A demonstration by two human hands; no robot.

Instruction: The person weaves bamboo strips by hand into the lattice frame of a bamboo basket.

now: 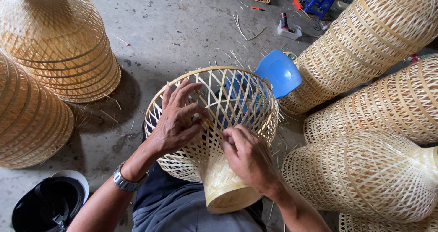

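Note:
A pale woven bamboo basket (237,99), shaped like a lampshade with a wide open lattice mouth and a tightly woven narrow neck, lies on my lap with its mouth pointing away. My left hand (175,120), with a metal watch at the wrist, rests flat on the lattice wall, fingers spread. My right hand (246,152) presses on the wall where the open lattice meets the tight weave, fingers curled and pinching a strip.
Stacks of nested bamboo shades stand at the left (59,40) and lie at the right (378,35). A blue plastic stool (279,72) is behind the basket. A dark helmet (50,202) lies bottom left. Tools and bamboo slivers (244,29) litter the concrete floor.

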